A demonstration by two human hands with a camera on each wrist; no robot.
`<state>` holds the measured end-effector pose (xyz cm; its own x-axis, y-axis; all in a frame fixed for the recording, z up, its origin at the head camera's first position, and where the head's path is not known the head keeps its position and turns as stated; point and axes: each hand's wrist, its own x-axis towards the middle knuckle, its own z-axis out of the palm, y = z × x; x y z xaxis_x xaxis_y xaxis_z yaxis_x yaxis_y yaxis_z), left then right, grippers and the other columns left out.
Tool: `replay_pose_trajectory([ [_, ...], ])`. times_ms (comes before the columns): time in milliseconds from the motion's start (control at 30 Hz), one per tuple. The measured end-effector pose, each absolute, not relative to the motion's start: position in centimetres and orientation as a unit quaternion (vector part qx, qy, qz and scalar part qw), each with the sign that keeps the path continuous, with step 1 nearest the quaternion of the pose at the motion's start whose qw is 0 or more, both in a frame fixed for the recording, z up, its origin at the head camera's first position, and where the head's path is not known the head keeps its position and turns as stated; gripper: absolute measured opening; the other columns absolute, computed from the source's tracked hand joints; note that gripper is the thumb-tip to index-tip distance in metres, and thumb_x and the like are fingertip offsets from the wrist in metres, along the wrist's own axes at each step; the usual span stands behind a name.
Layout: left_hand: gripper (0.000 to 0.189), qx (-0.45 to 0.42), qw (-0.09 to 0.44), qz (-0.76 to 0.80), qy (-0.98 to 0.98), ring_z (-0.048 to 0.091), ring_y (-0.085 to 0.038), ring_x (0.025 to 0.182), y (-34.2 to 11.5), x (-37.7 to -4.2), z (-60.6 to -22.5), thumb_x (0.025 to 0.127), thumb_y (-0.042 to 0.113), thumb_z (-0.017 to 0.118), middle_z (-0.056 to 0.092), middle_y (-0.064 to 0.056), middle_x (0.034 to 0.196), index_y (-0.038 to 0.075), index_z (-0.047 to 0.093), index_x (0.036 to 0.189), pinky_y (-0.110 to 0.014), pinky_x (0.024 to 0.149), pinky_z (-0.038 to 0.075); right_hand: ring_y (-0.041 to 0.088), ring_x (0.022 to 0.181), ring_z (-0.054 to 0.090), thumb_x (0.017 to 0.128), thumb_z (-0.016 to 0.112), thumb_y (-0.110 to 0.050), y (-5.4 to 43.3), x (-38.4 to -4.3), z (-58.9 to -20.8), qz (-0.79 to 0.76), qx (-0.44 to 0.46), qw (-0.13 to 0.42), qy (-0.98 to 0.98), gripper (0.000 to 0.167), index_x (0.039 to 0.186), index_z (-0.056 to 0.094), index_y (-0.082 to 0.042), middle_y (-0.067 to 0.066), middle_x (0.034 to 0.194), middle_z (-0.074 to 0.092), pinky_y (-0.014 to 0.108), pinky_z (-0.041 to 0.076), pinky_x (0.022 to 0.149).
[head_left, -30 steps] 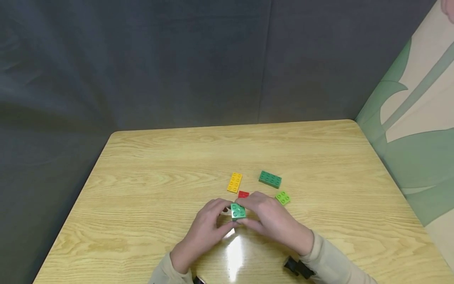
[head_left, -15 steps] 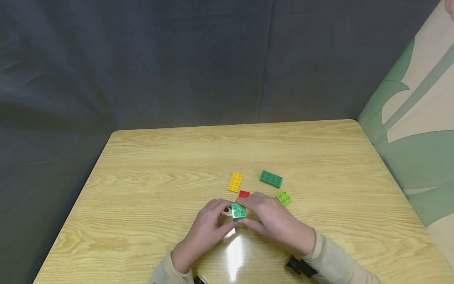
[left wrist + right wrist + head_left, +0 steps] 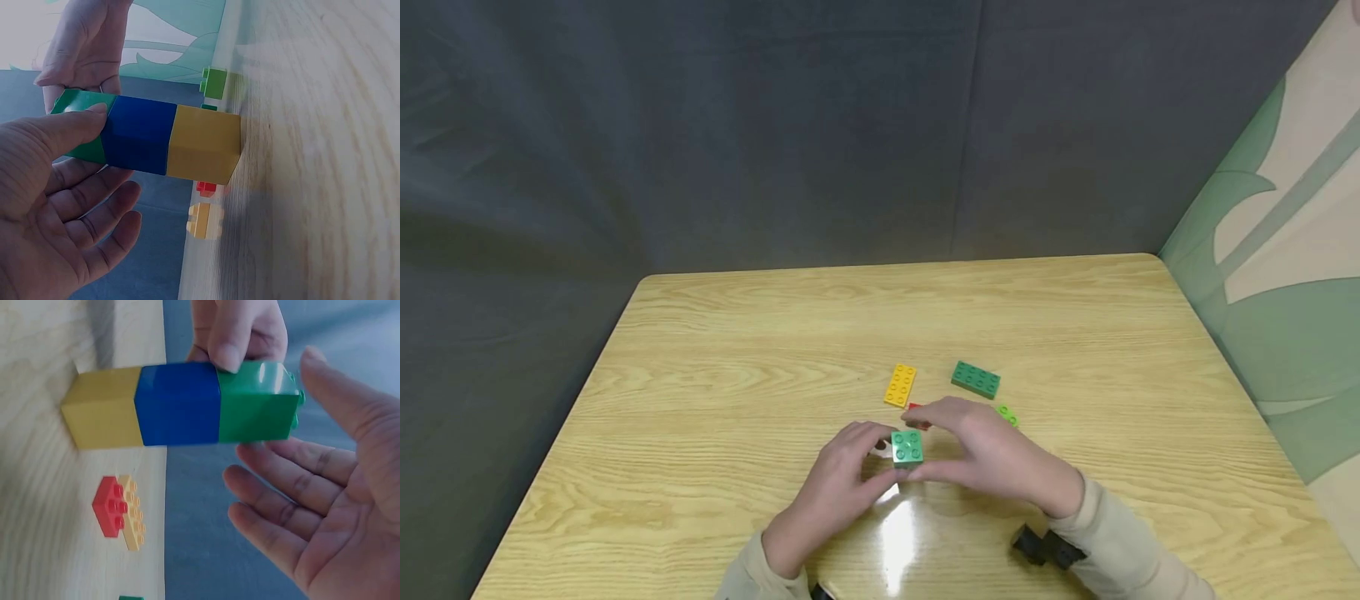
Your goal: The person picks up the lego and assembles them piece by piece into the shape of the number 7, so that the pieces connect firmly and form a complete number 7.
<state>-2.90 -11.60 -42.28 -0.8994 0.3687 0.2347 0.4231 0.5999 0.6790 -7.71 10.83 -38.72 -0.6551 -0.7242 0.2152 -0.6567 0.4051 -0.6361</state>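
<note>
Three square toy bricks are stacked in an upright tower on the wooden table: a yellow brick (image 3: 203, 144) at the bottom, a blue brick (image 3: 139, 134) in the middle and a green brick (image 3: 907, 447) with studs on top. My left hand (image 3: 838, 479) pinches the tower up by the green brick, its thumb lying near the seam with the blue one. On the other side, my right hand (image 3: 996, 446) is spread around the green brick, thumb and fingers apart from each other and nothing gripped between them.
Behind the hands lie a red brick (image 3: 107, 506), partly covered by the right fingers, a yellow eight-stud brick (image 3: 900, 385), a dark green brick (image 3: 976, 380) and a light green brick (image 3: 1007, 415). A dark curtain (image 3: 805, 133) hangs past the far table edge.
My right hand has loosened from the green brick, spreading its fingers and shifting slightly right, now covering part of the light green brick. The left hand keeps its hold; the tower stays put.
</note>
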Motion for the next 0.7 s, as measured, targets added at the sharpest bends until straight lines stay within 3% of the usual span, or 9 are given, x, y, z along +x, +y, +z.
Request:
replay_pose_trajectory([
  [333, 0.037, -0.224, 0.034, -0.390, -0.892, 0.058, -0.010, 0.099, -11.6, -2.9, -42.3, 0.083, 0.030, 0.078, 0.065, 0.010, 0.106, 0.019, 0.064, 0.115, -0.031, 0.087, 0.051, 0.010, 0.107, 0.059, 0.085, 0.074, -0.043, 11.7, -9.5, -38.3, -0.392, -0.412, 0.059, 0.821, 0.053, 0.128, 0.061, -0.015, -0.012, 0.116, 0.064, 0.036, 0.051, 0.094],
  [700, 0.039, -0.214, 0.020, -0.391, -0.895, 0.057, -0.010, 0.102, -11.6, -2.9, -42.2, 0.085, 0.032, 0.076, 0.065, 0.009, 0.111, 0.015, 0.063, 0.118, -0.031, 0.089, 0.051, 0.014, 0.107, 0.060, 0.086, 0.076, -0.029, 11.9, -11.5, -38.9, -0.402, -0.396, 0.050, 0.824, 0.047, 0.125, 0.063, -0.008, -0.002, 0.120, 0.066, 0.040, 0.051, 0.092],
])
